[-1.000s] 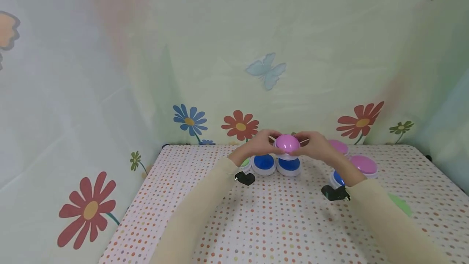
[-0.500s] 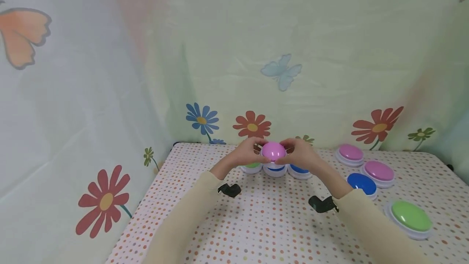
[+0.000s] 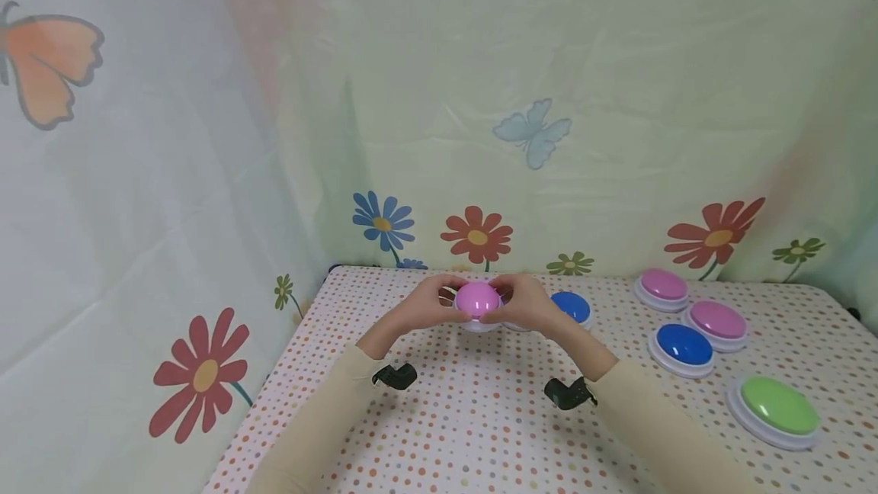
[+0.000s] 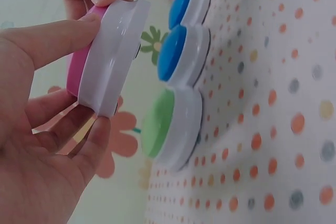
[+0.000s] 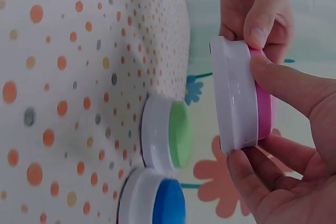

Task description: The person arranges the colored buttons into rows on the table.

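A pink push button with a white base (image 3: 478, 300) is held between both hands above the table. My left hand (image 3: 427, 302) grips its left side, thumb on the near edge and fingers round the rim. From the other side my right hand (image 3: 524, 302) pinches it the same way. In the left wrist view the raised button (image 4: 107, 59) is clear of a row below it: a green button (image 4: 160, 124) and two blue ones, the nearer blue button (image 4: 176, 53) beside the green. The right wrist view shows the green button (image 5: 173, 132) under the held one too.
On the table's right side stand a green button (image 3: 780, 405), a blue button (image 3: 684, 345) and two pink buttons, one pink button (image 3: 717, 320) nearer than the other (image 3: 663, 285). A printed cloth wall (image 3: 425, 136) rises behind the dotted table (image 3: 466, 418).
Both hands have carried the pink button leftward along the row, from over the blue buttons to over the green end. The head view has swung right, then steadied.
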A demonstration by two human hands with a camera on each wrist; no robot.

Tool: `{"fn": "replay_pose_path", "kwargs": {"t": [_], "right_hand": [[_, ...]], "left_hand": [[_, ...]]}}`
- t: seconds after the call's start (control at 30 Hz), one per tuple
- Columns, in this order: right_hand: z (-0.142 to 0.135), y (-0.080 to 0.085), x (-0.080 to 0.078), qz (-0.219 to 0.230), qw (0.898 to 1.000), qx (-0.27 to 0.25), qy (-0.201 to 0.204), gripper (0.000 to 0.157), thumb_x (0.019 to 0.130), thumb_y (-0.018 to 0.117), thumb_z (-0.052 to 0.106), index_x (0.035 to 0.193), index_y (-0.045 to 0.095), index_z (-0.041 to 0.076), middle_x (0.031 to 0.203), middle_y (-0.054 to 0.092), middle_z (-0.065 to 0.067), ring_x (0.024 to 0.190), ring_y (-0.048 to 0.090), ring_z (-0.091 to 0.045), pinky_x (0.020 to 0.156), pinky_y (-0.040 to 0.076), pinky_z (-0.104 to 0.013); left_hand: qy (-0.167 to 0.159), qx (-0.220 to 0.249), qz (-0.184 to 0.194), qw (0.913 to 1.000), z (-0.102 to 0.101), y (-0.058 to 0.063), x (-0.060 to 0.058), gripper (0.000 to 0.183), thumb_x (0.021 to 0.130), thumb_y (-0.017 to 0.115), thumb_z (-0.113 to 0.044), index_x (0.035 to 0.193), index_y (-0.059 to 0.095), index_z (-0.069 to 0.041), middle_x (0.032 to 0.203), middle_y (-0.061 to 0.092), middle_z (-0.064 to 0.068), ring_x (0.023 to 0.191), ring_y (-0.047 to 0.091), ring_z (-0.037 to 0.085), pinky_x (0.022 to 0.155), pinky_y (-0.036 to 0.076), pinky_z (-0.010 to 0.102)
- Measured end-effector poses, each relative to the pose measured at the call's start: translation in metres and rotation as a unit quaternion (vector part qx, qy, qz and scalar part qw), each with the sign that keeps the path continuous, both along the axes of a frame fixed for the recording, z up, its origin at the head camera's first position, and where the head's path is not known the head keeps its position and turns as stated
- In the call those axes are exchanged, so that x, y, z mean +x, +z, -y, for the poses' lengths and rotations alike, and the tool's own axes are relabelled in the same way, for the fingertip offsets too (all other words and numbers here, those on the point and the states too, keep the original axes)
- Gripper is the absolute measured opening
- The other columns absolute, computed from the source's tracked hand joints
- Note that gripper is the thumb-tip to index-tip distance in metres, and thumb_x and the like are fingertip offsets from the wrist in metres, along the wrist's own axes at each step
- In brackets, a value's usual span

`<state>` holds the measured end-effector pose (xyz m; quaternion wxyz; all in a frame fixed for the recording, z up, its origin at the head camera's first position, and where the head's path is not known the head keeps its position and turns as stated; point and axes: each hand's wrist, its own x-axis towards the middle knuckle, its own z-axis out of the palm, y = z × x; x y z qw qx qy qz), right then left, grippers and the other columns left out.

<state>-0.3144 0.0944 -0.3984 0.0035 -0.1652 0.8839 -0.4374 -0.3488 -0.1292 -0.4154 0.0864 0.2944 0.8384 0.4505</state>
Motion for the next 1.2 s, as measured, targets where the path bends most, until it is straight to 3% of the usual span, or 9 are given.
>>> {"fn": "replay_pose_path", "kwargs": {"t": [0.27,0.5,0.7,0.83,1.0,1.2], "right_hand": [[0.024,-0.001,-0.016,0.008,1.000,-0.005,-0.002,0.053,0.071,0.088,0.018,0.115,0.065,0.001,0.104,0.065,-0.009,0.092,0.060,-0.024,0.075,0.055,-0.035],[0.048,-0.008,-0.030,0.030,1.000,0.009,0.002,0.051,0.067,0.091,0.018,0.109,0.066,0.002,0.098,0.065,-0.006,0.089,0.059,-0.022,0.073,0.055,-0.034],[0.071,-0.004,-0.049,0.021,0.999,0.039,-0.004,0.054,0.068,0.090,0.019,0.114,0.064,0.003,0.101,0.064,-0.007,0.091,0.059,-0.023,0.076,0.055,-0.035],[0.084,-0.004,-0.059,0.030,0.999,0.040,0.009,0.054,0.069,0.089,0.017,0.115,0.064,0.003,0.102,0.064,-0.007,0.091,0.058,-0.023,0.077,0.054,-0.036],[0.091,-0.013,-0.068,0.041,0.998,0.047,0.015,0.051,0.069,0.089,0.016,0.113,0.065,0.003,0.099,0.064,-0.006,0.089,0.058,-0.022,0.078,0.053,-0.035],[0.091,-0.019,-0.079,0.034,0.997,0.044,0.047,0.050,0.071,0.087,0.018,0.115,0.067,0.004,0.102,0.066,-0.005,0.091,0.059,-0.021,0.079,0.053,-0.035]], "left_hand": [[0.007,0.000,-0.012,0.9999,0.023,-0.005,-0.014,0.056,0.081,0.080,-0.019,0.131,0.057,-0.005,0.117,0.060,0.004,0.102,0.059,0.022,0.085,0.052,0.030],[0.014,0.001,0.002,0.9999,0.046,-0.016,-0.021,0.056,0.081,0.080,-0.019,0.131,0.058,-0.006,0.117,0.060,0.004,0.104,0.058,0.029,0.086,0.052,0.033],[0.053,0.007,-0.017,0.9984,0.061,-0.020,-0.031,0.060,0.079,0.082,-0.018,0.133,0.056,-0.008,0.120,0.059,0.005,0.106,0.058,0.026,0.089,0.051,0.036],[0.076,0.020,-0.003,0.9969,0.071,-0.025,-0.036,0.061,0.078,0.083,-0.017,0.132,0.056,-0.009,0.121,0.059,0.005,0.104,0.058,0.025,0.087,0.051,0.037],[0.075,0.047,0.022,0.9958,0.078,-0.037,-0.040,0.062,0.079,0.082,-0.017,0.133,0.055,-0.005,0.124,0.059,0.010,0.105,0.058,0.031,0.085,0.053,0.038],[0.107,0.051,0.015,0.9929,0.080,-0.044,-0.043,0.062,0.078,0.083,-0.017,0.133,0.056,-0.006,0.125,0.059,0.009,0.100,0.060,0.025,0.080,0.054,0.035]]}}
